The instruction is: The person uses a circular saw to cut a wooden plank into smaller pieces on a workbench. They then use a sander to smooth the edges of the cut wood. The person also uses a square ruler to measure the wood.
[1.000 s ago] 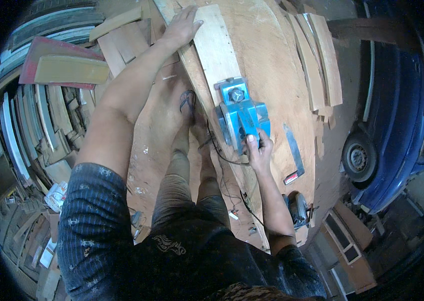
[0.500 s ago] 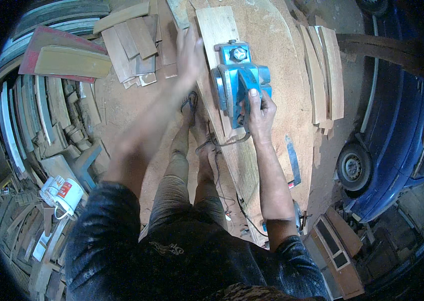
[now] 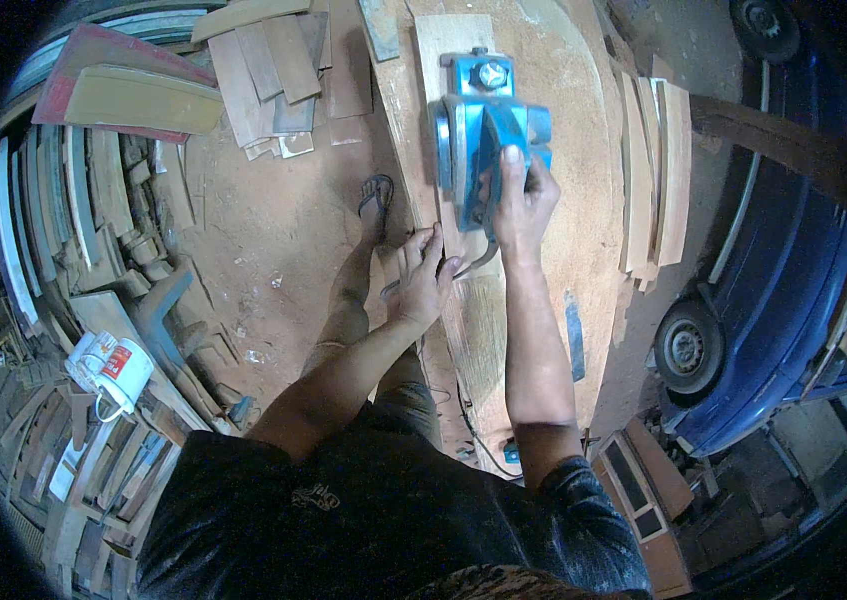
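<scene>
My right hand (image 3: 521, 215) is wrapped round the rear handle of a blue electric planer (image 3: 488, 120), thumb on top. The planer rests on a pale wooden board (image 3: 453, 35) lying lengthwise on the bench. My left hand (image 3: 425, 278) is at the bench's left edge, beside the near end of the board. Its fingers are stretched out and slightly apart, the thumb close to the planer's dark cord (image 3: 480, 262). Whether the left fingertips press on the board's edge is hard to make out. A darker wooden plank (image 3: 478, 330) extends nearer to me.
The bench (image 3: 573, 150) is dusted with shavings. A blue strip-like blade (image 3: 573, 335) lies on its right side. Cut boards (image 3: 658, 170) are stacked at the right, with a blue car (image 3: 783, 290) beyond. More boards (image 3: 288, 60), timber and a white bucket (image 3: 125, 372) are at the left.
My left hand has come back toward me from the far left of the planer to the board's near end. My right hand and the planer have shifted slightly farther away along the board.
</scene>
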### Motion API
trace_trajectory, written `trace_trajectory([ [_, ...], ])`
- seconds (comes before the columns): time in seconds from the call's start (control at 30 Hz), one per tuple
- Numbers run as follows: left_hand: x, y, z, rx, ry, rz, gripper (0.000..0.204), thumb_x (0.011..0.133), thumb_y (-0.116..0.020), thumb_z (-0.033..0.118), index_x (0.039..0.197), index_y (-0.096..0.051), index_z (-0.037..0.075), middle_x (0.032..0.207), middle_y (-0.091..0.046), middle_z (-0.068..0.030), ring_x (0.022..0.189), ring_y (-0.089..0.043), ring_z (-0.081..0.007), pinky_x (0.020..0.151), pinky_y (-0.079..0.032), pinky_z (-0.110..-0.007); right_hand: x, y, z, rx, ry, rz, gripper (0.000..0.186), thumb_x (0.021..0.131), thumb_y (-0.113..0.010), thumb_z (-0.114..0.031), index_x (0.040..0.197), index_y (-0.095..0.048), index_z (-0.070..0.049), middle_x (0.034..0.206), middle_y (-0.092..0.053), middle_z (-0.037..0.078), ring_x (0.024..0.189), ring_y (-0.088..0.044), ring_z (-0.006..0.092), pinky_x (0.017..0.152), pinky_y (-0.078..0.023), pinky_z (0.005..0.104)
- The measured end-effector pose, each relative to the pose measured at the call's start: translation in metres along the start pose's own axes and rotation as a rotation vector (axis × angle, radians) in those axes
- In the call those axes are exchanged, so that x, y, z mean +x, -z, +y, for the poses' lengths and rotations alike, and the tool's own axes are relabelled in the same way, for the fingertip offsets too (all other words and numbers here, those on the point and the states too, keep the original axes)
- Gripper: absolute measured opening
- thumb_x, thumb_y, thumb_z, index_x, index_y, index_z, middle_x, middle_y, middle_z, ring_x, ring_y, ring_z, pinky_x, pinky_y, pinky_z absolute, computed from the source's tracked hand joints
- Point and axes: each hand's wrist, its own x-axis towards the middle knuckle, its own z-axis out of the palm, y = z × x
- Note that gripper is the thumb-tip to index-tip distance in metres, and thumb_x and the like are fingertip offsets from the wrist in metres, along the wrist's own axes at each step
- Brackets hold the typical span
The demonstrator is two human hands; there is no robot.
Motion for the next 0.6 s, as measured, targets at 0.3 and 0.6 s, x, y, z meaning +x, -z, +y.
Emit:
trace_trajectory([
  [0.3,0.010,0.010,0.019,0.077,0.052,0.001,0.066,0.094,-0.072,0.013,0.153,-0.046,0.000,0.134,-0.048,-0.0180,0.121,-0.047,-0.0344,0.107,-0.041,-0.041,0.150,-0.062,-0.041,-0.109,0.197,-0.023,0.062,0.097,-0.063,-0.061,0.086,-0.069,0.000,0.069,-0.067,0.008,0.059,-0.062,0.0136,0.054,-0.049,0.0293],
  [0.6,0.006,0.006,0.012,0.141,0.014,0.037,0.049,0.097,-0.067,0.020,0.140,-0.055,0.001,0.126,-0.052,-0.0195,0.117,-0.048,-0.0369,0.104,-0.040,-0.045,0.166,-0.067,-0.048,-0.120,0.182,0.124,0.059,0.103,-0.055,-0.054,0.097,-0.074,0.001,0.083,-0.071,0.010,0.077,-0.065,0.0199,0.072,-0.051,0.0361],
])
